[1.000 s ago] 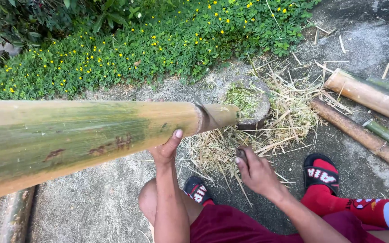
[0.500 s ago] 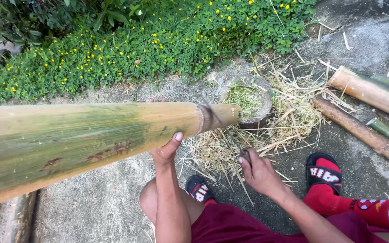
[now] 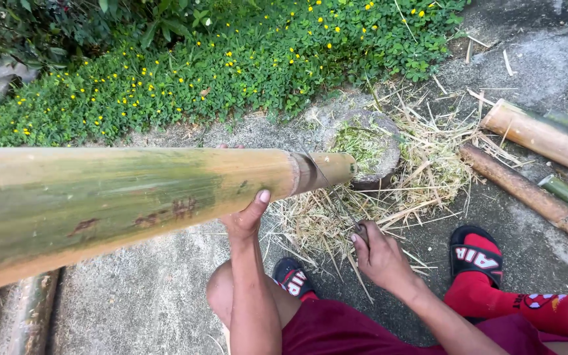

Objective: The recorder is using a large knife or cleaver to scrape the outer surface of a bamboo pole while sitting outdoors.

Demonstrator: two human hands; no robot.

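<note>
The left hand [image 3: 244,220] cups the thick bamboo pole [image 3: 133,197] from beneath, thumb pressed up against its side — a closed grip on the pole. The right hand [image 3: 379,256] is curled around a dark tool handle [image 3: 361,231]; what lies beyond it is hidden. The pole's long axis runs left to right, its cut end [image 3: 336,169] resting at a worn stump [image 3: 366,148] amid dry shavings [image 3: 422,177]. More bamboo poles [image 3: 540,135] lie to the right — open concrete ground [image 3: 146,296] below.
</note>
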